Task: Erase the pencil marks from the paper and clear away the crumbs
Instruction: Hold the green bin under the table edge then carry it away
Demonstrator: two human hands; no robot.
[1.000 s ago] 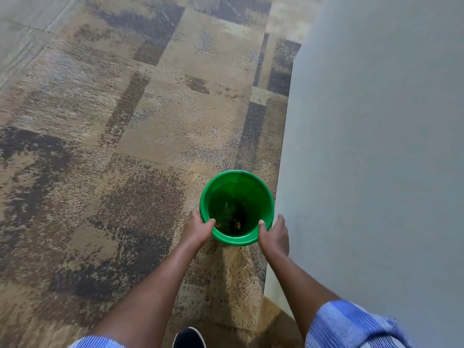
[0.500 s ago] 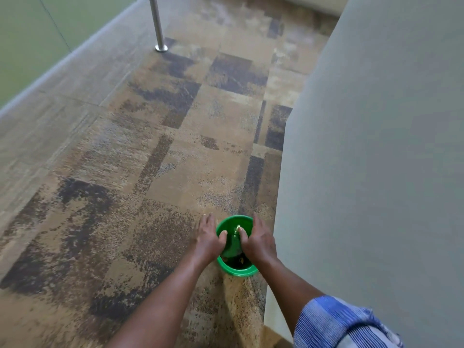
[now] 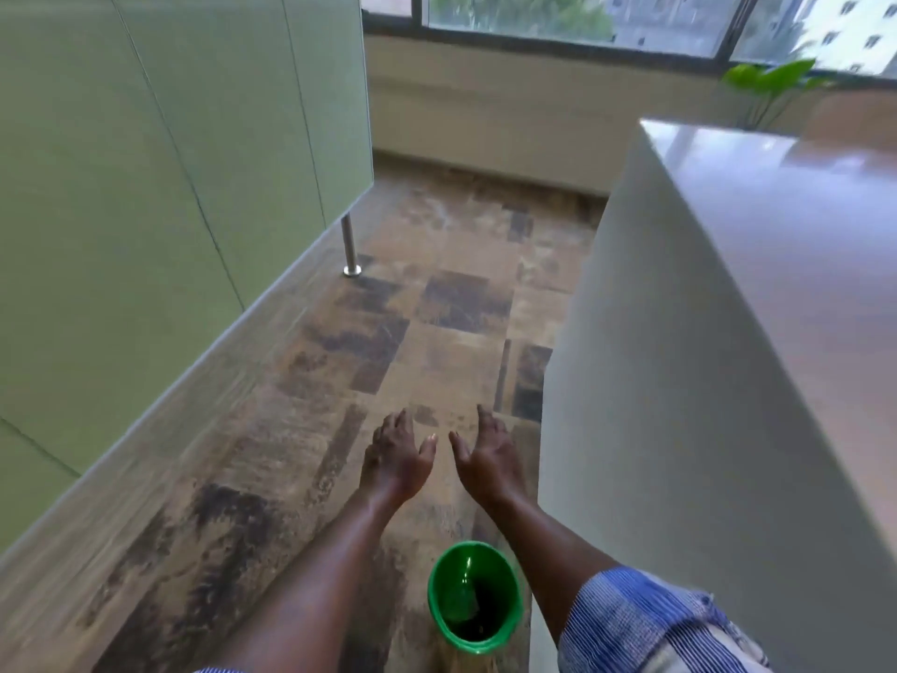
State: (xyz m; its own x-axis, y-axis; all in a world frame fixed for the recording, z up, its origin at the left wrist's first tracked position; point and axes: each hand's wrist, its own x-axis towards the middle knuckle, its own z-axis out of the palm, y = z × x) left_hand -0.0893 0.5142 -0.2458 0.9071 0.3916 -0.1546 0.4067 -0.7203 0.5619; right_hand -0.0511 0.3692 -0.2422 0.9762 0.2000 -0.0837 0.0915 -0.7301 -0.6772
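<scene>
Along the left runs a pale green partition (image 3: pixel 145 187), with a metal leg (image 3: pixel 348 245) at its far end planted on the patterned brown carpet floor (image 3: pixel 437 308).

Over that floor hangs the left hand (image 3: pixel 395 461), palm turned inward. Its fingers (image 3: pixel 394 425) are straight, slightly apart, and hold nothing.

Below and nearer the body, the green bucket (image 3: pixel 437 619) stands upright on the floor between the two forearms. It sits just beside the foot of the counter, apart from both hands. It is round, glossy bright plastic with an open top. Something dark lies at its bottom, but the view is too blurred to say whether that is crumbs.

The right hand (image 3: pixel 488 459) mirrors the left: palm inward, fingers relaxed and apart, empty. A blue striped sleeve (image 3: pixel 645 619) covers the right upper arm.

To the right rises the white counter (image 3: pixel 704 381), its shiny top catching the light from the window (image 3: pixel 558 12). A leafy plant (image 3: pixel 767 85) stands beyond it. No paper shows on the part of the counter in view.

My reading is that the crumb disposal step is at its end, since the bucket is set down and both hands are free of it. The next move likely calls for turning right to the counter and checking the paper. Whether any pencil marks remain cannot be judged from here.
</scene>
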